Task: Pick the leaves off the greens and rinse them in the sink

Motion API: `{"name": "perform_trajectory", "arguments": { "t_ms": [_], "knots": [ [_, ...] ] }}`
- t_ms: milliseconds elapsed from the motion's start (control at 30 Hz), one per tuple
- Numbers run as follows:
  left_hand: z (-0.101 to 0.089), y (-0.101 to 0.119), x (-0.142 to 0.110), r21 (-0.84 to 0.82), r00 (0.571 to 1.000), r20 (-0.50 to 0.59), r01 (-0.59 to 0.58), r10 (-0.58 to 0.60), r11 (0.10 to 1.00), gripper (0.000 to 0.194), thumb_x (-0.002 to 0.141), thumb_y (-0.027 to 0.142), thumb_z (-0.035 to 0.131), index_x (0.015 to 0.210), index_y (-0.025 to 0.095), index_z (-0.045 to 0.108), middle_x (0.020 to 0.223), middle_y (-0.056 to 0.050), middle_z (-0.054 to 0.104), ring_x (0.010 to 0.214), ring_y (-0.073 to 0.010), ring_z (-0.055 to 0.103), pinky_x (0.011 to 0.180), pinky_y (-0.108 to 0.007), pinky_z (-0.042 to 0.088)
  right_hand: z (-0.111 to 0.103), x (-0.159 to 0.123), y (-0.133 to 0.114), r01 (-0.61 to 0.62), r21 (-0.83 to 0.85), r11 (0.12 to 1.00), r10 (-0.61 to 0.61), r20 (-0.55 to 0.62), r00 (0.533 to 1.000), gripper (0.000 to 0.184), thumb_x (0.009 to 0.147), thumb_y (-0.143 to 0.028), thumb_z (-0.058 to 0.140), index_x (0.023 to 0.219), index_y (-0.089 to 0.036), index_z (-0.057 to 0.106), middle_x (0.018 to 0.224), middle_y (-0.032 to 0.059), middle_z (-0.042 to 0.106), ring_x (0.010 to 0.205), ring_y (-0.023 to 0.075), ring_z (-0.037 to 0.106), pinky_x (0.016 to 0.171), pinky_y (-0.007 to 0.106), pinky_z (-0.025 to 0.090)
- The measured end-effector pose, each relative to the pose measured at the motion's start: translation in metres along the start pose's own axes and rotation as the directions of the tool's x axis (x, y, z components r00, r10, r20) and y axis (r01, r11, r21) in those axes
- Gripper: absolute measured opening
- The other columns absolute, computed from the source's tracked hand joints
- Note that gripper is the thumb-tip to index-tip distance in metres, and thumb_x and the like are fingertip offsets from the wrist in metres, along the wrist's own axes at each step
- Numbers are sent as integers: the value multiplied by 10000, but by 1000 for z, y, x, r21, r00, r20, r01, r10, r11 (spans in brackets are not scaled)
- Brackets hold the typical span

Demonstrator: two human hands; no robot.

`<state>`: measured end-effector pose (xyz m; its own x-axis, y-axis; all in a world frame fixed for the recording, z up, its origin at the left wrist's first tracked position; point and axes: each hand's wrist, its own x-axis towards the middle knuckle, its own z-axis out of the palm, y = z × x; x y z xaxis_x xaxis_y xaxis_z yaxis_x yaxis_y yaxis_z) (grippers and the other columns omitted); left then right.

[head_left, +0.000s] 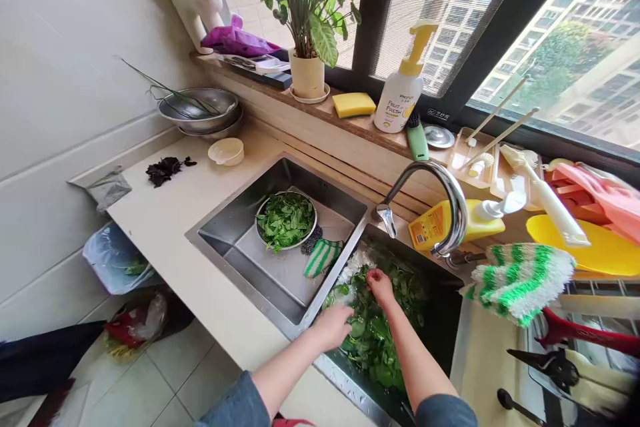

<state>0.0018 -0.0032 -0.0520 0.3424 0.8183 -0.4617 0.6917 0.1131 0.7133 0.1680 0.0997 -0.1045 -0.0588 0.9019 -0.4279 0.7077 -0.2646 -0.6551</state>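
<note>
Leafy greens float in water in the right sink basin. My left hand is over that basin's left side, its fingers curled in on the greens. Farther back, my right hand has its fingers pinched together on some leaves, close to white, churning water. What exactly lies between the fingertips is partly hidden. In the left basin, a round bowl holds more picked greens. Beside it lie a green-striped cloth and a dark scouring pad.
A curved faucet arches over the right basin, with a striped towel to its right. Behind lies a yellow bottle. Metal bowls, a plastic tub and dark scraps sit on the left counter. Scissors lie at right.
</note>
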Motion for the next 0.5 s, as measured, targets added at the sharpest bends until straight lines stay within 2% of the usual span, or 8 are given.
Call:
{"name": "perform_trajectory", "arguments": {
  "t_ms": [100, 167, 267, 367, 433, 500],
  "knots": [
    [-21, 19, 7, -33, 968, -220, -132, 122, 991, 432, 767, 175, 474, 1197, 198, 499, 1206, -92, 521, 1092, -208, 496, 946, -331, 390, -16, -40, -5, -26, 257, 966, 10, 64, 998, 253, 746, -423, 487, 810, -182, 524, 647, -1, 567, 536, 129, 548, 435, 202, 375],
    [-32, 28, 12, -21, 937, -282, -222, 207, 975, 470, 756, 156, 492, 1223, 201, 478, 1277, -87, 469, 1158, -206, 442, 991, -334, 349, -23, -69, -12, -51, 468, 882, -26, 156, 987, 289, 714, -446, 553, 833, -185, 522, 624, -23, 541, 527, 116, 531, 422, 185, 333],
    [-40, 34, 14, -26, 926, -214, -324, 312, 946, 424, 749, 148, 512, 1166, 220, 536, 1234, -65, 524, 1122, -204, 472, 979, -338, 353, -29, -104, -25, -67, 619, 782, -56, 177, 983, 315, 692, -452, 608, 845, -187, 532, 601, -43, 514, 516, 96, 511, 436, 178, 313],
    [-42, 31, 9, -118, 941, -121, -329, 316, 937, 275, 759, 193, 520, 1017, 199, 615, 946, -36, 648, 867, -176, 575, 816, -297, 440, -30, -124, -30, -59, 664, 745, -29, 121, 992, 309, 691, -444, 617, 837, -185, 530, 607, -46, 508, 511, 89, 503, 445, 180, 319],
    [-42, 25, 5, -152, 949, -128, -306, 288, 940, 190, 748, 232, 542, 903, 182, 642, 825, -22, 637, 758, -158, 568, 729, -273, 448, -28, -131, -30, -53, 648, 759, -11, 94, 996, 308, 702, -451, 599, 845, -188, 525, 630, -35, 522, 528, 102, 520, 451, 190, 341],
    [-43, 19, 1, -153, 942, -185, -308, 279, 939, 141, 736, 251, 558, 814, 175, 647, 823, -26, 609, 762, -153, 553, 715, -261, 439, -26, -137, -30, -34, 570, 821, 29, 17, 999, 308, 735, -455, 548, 896, -194, 526, 691, -7, 557, 563, 129, 547, 459, 213, 372]
  ]
}}
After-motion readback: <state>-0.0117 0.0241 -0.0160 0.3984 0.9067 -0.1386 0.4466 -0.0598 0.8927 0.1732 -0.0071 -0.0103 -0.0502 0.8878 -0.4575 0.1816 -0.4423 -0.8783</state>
